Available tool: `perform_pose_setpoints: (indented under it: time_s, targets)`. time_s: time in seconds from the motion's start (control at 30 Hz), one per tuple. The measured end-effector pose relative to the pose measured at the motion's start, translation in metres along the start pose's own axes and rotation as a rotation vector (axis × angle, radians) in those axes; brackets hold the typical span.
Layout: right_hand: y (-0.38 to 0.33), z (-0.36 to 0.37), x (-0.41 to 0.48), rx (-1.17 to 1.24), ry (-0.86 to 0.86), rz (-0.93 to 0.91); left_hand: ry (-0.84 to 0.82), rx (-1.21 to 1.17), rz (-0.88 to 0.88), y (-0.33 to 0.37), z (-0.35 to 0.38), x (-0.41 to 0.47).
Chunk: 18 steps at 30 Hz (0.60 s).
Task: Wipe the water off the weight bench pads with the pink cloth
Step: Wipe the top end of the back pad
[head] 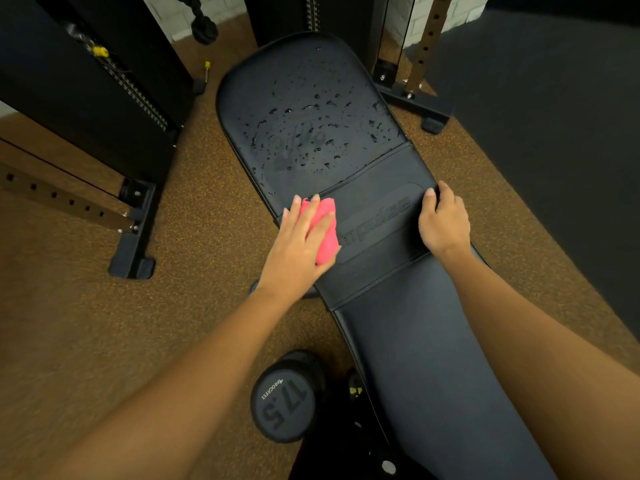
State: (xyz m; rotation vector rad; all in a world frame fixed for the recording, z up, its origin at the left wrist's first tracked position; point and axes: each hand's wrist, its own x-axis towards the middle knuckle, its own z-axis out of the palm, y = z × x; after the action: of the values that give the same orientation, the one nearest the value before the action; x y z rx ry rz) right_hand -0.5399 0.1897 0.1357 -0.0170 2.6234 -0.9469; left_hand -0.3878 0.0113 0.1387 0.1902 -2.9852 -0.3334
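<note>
Pink cloth [325,233]: folded small, pressed flat under the left hand [299,247], fingers straight, nothing pinched, at the bench pad's [381,265] near-side edge. Water droplets [311,133]: beaded just beyond the fingertips, unwiped. Right hand [445,220]: fingers curled over the pad's opposite edge. Risks: the ungripped cloth slipping from under the palm; the small fold smearing water or pushing it over the rim.

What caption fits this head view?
Left hand presses pink cloth on the bench pad near water drops; right hand grips its edge.

Pink cloth [323,230], black pads [415,358]
</note>
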Motion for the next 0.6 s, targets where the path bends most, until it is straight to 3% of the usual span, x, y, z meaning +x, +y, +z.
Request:
perform_pose_setpoints:
  time_s: [0.27, 0.43, 0.6]
  targets:
    - [-0.001, 0.001, -0.001, 0.031, -0.04, 0.008, 0.082, -0.212, -0.428, 0.019, -0.004, 0.0]
    - [-0.018, 0.007, -0.017, 0.132, 0.006, 0.057, 0.002, -0.221, -0.216, 0.031, 0.002, -0.022]
    - [-0.069, 0.02, -0.061, 0.369, 0.082, -0.207, 0.153, -0.644, -0.457, 0.036, -0.03, -0.002]
